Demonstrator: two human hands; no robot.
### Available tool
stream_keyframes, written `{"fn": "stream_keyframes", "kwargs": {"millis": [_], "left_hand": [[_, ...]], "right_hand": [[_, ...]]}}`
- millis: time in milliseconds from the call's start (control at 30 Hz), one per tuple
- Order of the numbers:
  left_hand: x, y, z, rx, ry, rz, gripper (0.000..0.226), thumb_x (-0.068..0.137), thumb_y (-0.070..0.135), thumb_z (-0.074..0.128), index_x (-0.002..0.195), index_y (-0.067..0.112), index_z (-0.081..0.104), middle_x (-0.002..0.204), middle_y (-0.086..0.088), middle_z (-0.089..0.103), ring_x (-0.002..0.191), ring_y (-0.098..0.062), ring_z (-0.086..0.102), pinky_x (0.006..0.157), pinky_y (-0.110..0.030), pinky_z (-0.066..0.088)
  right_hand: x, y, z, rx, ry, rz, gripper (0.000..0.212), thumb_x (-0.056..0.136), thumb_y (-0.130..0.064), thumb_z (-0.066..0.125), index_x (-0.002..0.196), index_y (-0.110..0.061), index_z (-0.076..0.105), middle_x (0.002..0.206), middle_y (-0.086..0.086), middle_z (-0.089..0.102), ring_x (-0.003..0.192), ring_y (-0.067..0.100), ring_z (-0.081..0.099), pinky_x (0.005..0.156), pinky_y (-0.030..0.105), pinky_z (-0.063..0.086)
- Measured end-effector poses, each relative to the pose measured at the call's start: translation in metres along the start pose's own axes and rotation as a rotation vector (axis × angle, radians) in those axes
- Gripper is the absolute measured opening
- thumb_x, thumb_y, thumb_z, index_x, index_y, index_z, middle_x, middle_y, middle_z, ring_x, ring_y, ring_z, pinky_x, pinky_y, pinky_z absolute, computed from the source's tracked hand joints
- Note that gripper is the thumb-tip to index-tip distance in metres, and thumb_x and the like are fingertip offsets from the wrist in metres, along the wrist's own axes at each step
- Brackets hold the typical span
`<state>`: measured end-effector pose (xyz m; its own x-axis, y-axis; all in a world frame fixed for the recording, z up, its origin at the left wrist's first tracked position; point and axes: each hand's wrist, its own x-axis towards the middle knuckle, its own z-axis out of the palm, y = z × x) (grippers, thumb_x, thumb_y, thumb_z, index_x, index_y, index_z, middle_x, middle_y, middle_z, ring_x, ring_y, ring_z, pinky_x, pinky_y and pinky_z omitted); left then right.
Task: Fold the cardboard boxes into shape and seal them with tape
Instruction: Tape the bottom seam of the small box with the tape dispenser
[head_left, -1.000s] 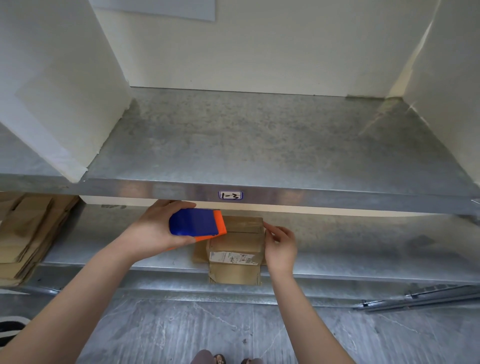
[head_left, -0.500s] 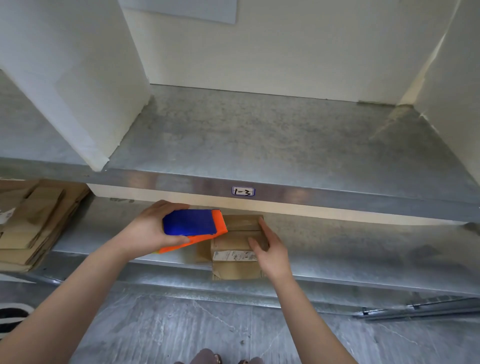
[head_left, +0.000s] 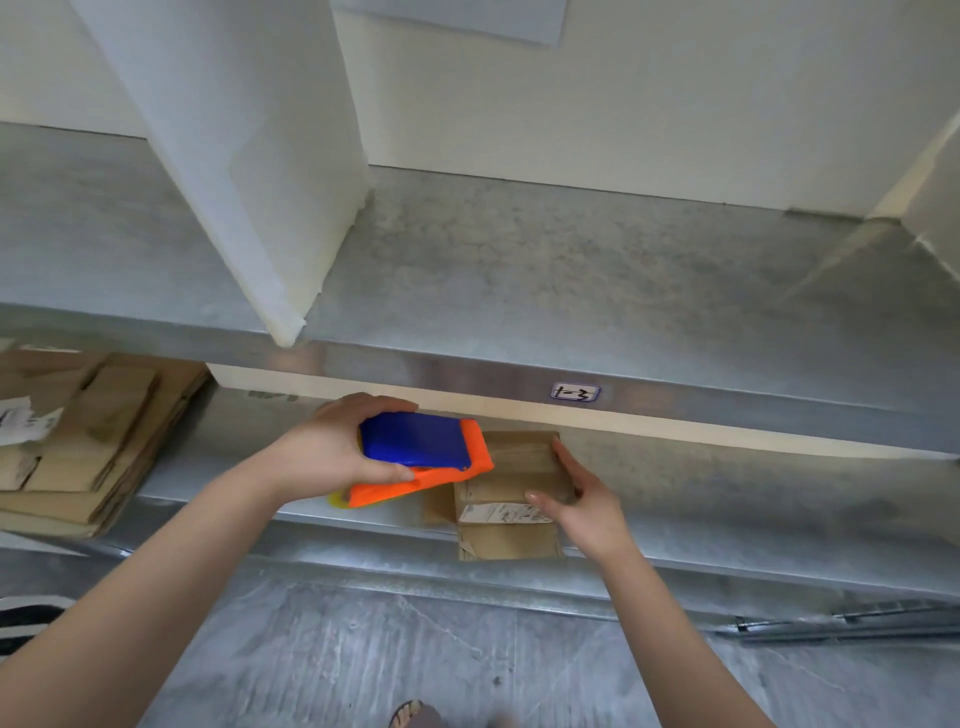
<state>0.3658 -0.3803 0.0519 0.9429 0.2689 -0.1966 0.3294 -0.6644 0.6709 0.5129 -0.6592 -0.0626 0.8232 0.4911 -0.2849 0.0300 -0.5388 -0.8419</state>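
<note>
A small brown cardboard box (head_left: 511, 488) with a white label stands on the lower metal shelf (head_left: 727, 519), its front hanging slightly over the shelf edge. My right hand (head_left: 582, 499) rests against the box's right side, fingers spread along it and thumb on top. My left hand (head_left: 337, 452) grips a blue and orange tape dispenser (head_left: 421, 457) held just left of and above the box, its orange end over the box's left top corner. A bit of yellow shows beneath the dispenser.
A stack of flat brown cardboard (head_left: 88, 441) lies at the left of the lower shelf. The upper metal shelf (head_left: 571, 280) carries a white divider panel (head_left: 249, 156) and a label (head_left: 575, 392). Metal rails (head_left: 852, 621) lie on the floor at right.
My right hand shifted from the box's far right edge onto its right side and top. The left hand tilted the dispenser, orange base showing more. The view shifted left.
</note>
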Motion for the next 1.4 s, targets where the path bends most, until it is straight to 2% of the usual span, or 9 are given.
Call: {"fn": "stream_keyframes", "kwargs": {"millis": [167, 300, 567, 667, 833, 967, 1167, 1333, 1400], "left_hand": [[0.004, -0.003, -0.014, 0.015, -0.047, 0.022, 0.066, 0.057, 0.051, 0.079, 0.117, 0.05, 0.051, 0.118, 0.023, 0.055, 0.11, 0.001, 0.05, 0.091, -0.018, 0.041], [0.004, -0.009, -0.021, 0.051, -0.072, 0.022, 0.068, 0.057, 0.05, 0.078, 0.12, 0.047, 0.053, 0.117, 0.022, 0.057, 0.108, -0.001, 0.052, 0.089, -0.02, 0.043], [-0.012, -0.029, -0.01, 0.061, -0.146, 0.025, 0.059, 0.066, 0.039, 0.081, 0.111, 0.055, 0.048, 0.101, 0.034, 0.059, 0.092, 0.013, 0.053, 0.068, -0.006, 0.041], [-0.019, -0.038, -0.005, 0.004, -0.129, 0.043, 0.062, 0.067, 0.038, 0.083, 0.115, 0.056, 0.048, 0.112, 0.036, 0.055, 0.098, 0.01, 0.055, 0.074, -0.007, 0.043], [-0.022, -0.039, 0.0, -0.045, -0.088, 0.055, 0.063, 0.07, 0.04, 0.082, 0.122, 0.052, 0.05, 0.114, 0.036, 0.055, 0.102, 0.009, 0.054, 0.079, -0.009, 0.042], [-0.014, -0.03, -0.01, -0.005, -0.088, 0.031, 0.062, 0.069, 0.04, 0.082, 0.121, 0.052, 0.051, 0.11, 0.033, 0.059, 0.101, 0.013, 0.053, 0.08, -0.008, 0.039], [-0.008, -0.011, -0.017, 0.083, -0.101, 0.037, 0.058, 0.07, 0.041, 0.08, 0.12, 0.048, 0.052, 0.112, 0.026, 0.058, 0.103, 0.001, 0.053, 0.08, -0.008, 0.039], [-0.014, -0.011, -0.012, 0.118, -0.068, 0.024, 0.059, 0.06, 0.051, 0.073, 0.115, 0.051, 0.052, 0.104, 0.026, 0.062, 0.095, 0.004, 0.056, 0.079, -0.013, 0.045], [-0.015, -0.013, -0.008, 0.116, -0.054, 0.018, 0.061, 0.061, 0.05, 0.076, 0.117, 0.049, 0.053, 0.101, 0.026, 0.063, 0.091, 0.007, 0.056, 0.074, -0.006, 0.042]], "right_hand": [[-0.001, -0.008, 0.009, 0.05, -0.005, 0.039, 0.078, 0.077, -0.031, 0.08, 0.143, -0.043, 0.04, 0.135, -0.012, 0.055, 0.12, 0.006, 0.053, 0.104, 0.022, 0.041], [0.0, -0.009, 0.014, 0.064, -0.024, 0.069, 0.077, 0.075, -0.034, 0.081, 0.138, -0.053, 0.04, 0.14, -0.016, 0.051, 0.128, 0.005, 0.048, 0.111, 0.032, 0.039], [-0.003, -0.017, 0.021, 0.077, 0.0, 0.097, 0.078, 0.077, -0.025, 0.079, 0.14, -0.049, 0.041, 0.135, -0.013, 0.055, 0.125, 0.009, 0.052, 0.108, 0.033, 0.043], [-0.004, -0.02, 0.024, 0.087, 0.011, 0.102, 0.078, 0.079, -0.021, 0.077, 0.14, -0.05, 0.037, 0.135, -0.01, 0.056, 0.121, 0.011, 0.055, 0.103, 0.028, 0.045], [-0.009, -0.023, 0.032, 0.012, 0.037, 0.069, 0.091, 0.071, -0.045, 0.082, 0.147, -0.044, 0.033, 0.139, -0.011, 0.052, 0.128, 0.009, 0.049, 0.107, 0.026, 0.04], [-0.005, -0.024, 0.033, 0.003, 0.017, 0.076, 0.088, 0.073, -0.04, 0.082, 0.146, -0.045, 0.033, 0.139, -0.011, 0.053, 0.128, 0.012, 0.05, 0.105, 0.025, 0.041], [-0.002, -0.026, 0.034, 0.018, 0.009, 0.093, 0.086, 0.074, -0.037, 0.081, 0.146, -0.044, 0.035, 0.14, -0.012, 0.052, 0.129, 0.01, 0.049, 0.105, 0.021, 0.039], [0.001, -0.026, 0.034, 0.022, -0.013, 0.108, 0.084, 0.074, -0.039, 0.081, 0.144, -0.048, 0.036, 0.138, -0.014, 0.053, 0.127, 0.01, 0.051, 0.105, 0.024, 0.041], [0.002, -0.026, 0.034, 0.023, -0.021, 0.1, 0.085, 0.074, -0.039, 0.081, 0.145, -0.046, 0.034, 0.138, -0.013, 0.052, 0.127, 0.012, 0.051, 0.105, 0.025, 0.041]]}}
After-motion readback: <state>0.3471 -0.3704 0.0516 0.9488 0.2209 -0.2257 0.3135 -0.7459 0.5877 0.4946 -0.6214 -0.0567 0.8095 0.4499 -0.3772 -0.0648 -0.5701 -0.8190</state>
